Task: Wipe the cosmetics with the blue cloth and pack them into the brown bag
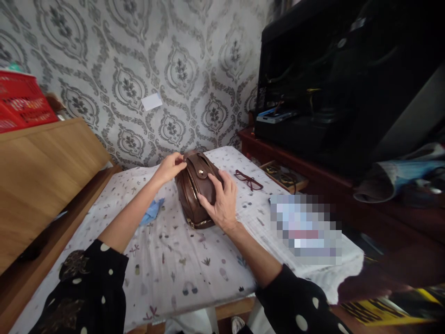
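Observation:
A brown leather handbag [189,197] with gold zips and a small strap with a metal clasp rests on the patterned white cloth. My left hand [170,168] is at its far left edge, thumb and fingers closed together on the leather; the fingertips are partly hidden. On the near right side, my right hand [224,199] grips the bag, its thumb beside the front zip and its fingers over the top. A crumpled blue cloth [152,212] lies to the left of the bag, and dark-red framed glasses [248,180] lie to the right.
The white cloth [208,278] covers the table. A blurred-out flat item [302,227] lies at the right. Beyond are a wooden tray [283,176], a dark cabinet [250,144] and a large black screen [330,69]. A wooden board [52,162] with a red basket [26,99] borders the left.

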Available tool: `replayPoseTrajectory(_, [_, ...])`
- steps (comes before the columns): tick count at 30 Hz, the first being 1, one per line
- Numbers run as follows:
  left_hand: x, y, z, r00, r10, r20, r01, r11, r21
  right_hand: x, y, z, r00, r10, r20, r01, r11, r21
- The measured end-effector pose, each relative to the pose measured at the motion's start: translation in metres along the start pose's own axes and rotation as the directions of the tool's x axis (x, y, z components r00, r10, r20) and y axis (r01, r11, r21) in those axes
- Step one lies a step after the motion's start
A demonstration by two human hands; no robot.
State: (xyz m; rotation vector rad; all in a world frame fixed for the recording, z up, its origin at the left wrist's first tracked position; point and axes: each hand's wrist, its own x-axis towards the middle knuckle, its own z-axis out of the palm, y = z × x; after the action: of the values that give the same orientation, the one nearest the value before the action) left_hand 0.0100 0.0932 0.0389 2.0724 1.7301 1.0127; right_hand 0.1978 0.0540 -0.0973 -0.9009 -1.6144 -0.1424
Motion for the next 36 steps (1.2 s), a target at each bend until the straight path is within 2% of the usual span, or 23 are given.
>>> replayPoseTrajectory(2, [-0.012, -0.004, 0.007, 0.999, 0.009, 0.033, -0.004, 0.988, -0.152, 0.000, 0.000, -0.001, 1.000, 0.001, 0.005, -0.001, 1.000, 0.012])
replayPoseTrajectory(4, [-0.022, -0.008, 0.014, 0.998, 0.030, 0.046, -0.018, 0.974, -0.226, 0.000, 0.001, -0.001, 1.000, 0.005, 0.018, -0.005, 1.000, 0.030])
replayPoseTrajectory(8, [-0.032, -0.013, 0.021, 0.998, 0.051, 0.026, -0.042, 0.965, -0.259, 0.000, 0.001, -0.001, 0.999, 0.020, 0.028, -0.022, 0.998, 0.051])
replayPoseTrajectory(14, [-0.025, -0.009, 0.016, 0.998, 0.028, 0.056, -0.014, 0.970, -0.241, 0.001, 0.000, -0.003, 0.998, 0.051, -0.024, -0.047, 0.987, 0.151])
replayPoseTrajectory(19, [-0.026, 0.003, 0.010, 0.997, 0.004, 0.075, 0.007, 0.989, -0.146, -0.002, 0.000, -0.010, 0.979, 0.203, -0.031, -0.190, 0.950, 0.247])
replayPoseTrajectory(23, [-0.033, 0.018, 0.017, 0.990, 0.138, 0.008, -0.138, 0.990, 0.032, -0.005, 0.000, -0.011, 0.981, 0.194, -0.027, -0.183, 0.958, 0.219])
replayPoseTrajectory(25, [-0.037, 0.026, 0.024, 0.977, 0.213, 0.012, -0.212, 0.967, 0.138, -0.006, 0.000, -0.009, 0.981, 0.195, -0.021, -0.187, 0.961, 0.201])
replayPoseTrajectory(28, [-0.041, 0.033, 0.034, 0.968, 0.250, 0.030, -0.250, 0.938, 0.240, -0.008, 0.001, -0.007, 0.979, 0.205, 0.001, -0.202, 0.966, 0.164])
replayPoseTrajectory(32, [-0.041, 0.030, 0.042, 0.969, 0.247, 0.017, -0.245, 0.945, 0.217, -0.008, 0.004, -0.006, 0.976, 0.210, 0.051, -0.215, 0.966, 0.141])
replayPoseTrajectory(36, [-0.039, 0.024, 0.042, 0.965, 0.259, 0.028, -0.260, 0.948, 0.186, -0.004, 0.009, -0.008, 0.959, 0.231, 0.164, -0.256, 0.955, 0.148])
